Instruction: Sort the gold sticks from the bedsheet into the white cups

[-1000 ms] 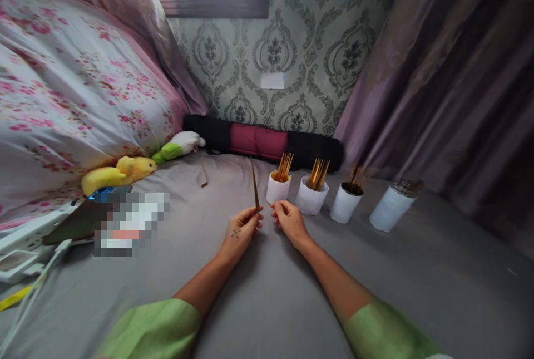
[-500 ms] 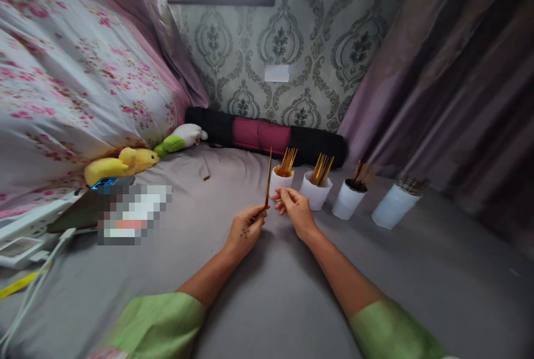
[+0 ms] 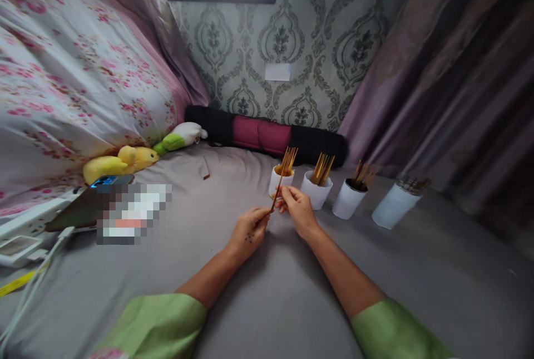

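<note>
My left hand (image 3: 249, 231) is closed around the lower end of a thin brown stick (image 3: 276, 195), which leans up and to the right. Thumb and fingers of my right hand (image 3: 297, 208) meet at the middle of that stick, pinching it. Right behind, a white cup (image 3: 275, 178) with a yellow inside holds several golden-brown sticks (image 3: 287, 160). To its right stands a second white cup (image 3: 316, 195) with similar sticks. Whether more than one stick is in my left hand cannot be made out.
Farther right, two more white cups (image 3: 349, 203) (image 3: 394, 208) hold darker sticks; the last one tilts. A short brown piece (image 3: 206, 175) lies on the grey sheet (image 3: 175, 270). Plush toys (image 3: 137, 160), a phone (image 3: 75, 211), a power strip (image 3: 37, 220) and cables are left; a black-and-maroon roll (image 3: 261, 135) lies behind.
The stick in my left hand has tipped to the right, and my left hand shifted slightly right. My right fingers, apart from the stick before, now close on it.
</note>
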Available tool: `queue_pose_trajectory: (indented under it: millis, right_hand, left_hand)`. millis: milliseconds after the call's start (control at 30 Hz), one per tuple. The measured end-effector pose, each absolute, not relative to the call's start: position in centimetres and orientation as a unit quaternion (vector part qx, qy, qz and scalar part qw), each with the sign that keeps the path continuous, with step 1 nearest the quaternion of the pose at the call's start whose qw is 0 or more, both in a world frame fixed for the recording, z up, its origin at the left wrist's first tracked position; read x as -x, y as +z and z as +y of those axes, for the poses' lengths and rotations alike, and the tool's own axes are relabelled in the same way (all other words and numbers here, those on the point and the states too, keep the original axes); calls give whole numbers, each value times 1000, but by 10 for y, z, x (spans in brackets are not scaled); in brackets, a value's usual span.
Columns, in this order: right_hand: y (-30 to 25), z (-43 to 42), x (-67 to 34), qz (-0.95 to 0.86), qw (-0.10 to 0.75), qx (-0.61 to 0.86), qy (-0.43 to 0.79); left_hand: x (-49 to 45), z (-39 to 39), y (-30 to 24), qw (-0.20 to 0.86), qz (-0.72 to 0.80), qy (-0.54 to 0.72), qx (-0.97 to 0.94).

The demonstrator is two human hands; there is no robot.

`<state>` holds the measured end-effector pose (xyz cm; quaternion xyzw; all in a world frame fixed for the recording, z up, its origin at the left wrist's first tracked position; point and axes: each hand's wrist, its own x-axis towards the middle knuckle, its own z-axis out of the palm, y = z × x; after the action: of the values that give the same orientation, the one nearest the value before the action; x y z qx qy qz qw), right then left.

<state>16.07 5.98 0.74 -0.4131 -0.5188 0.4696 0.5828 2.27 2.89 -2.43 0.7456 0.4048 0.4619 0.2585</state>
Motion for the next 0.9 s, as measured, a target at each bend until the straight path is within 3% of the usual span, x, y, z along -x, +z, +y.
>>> queue_pose_trajectory:
  millis: [900]
  right_hand:
    - [9, 58, -161, -518, 567, 435, 470]
  left_hand:
    - [-24, 28, -23, 262, 411, 426, -762]
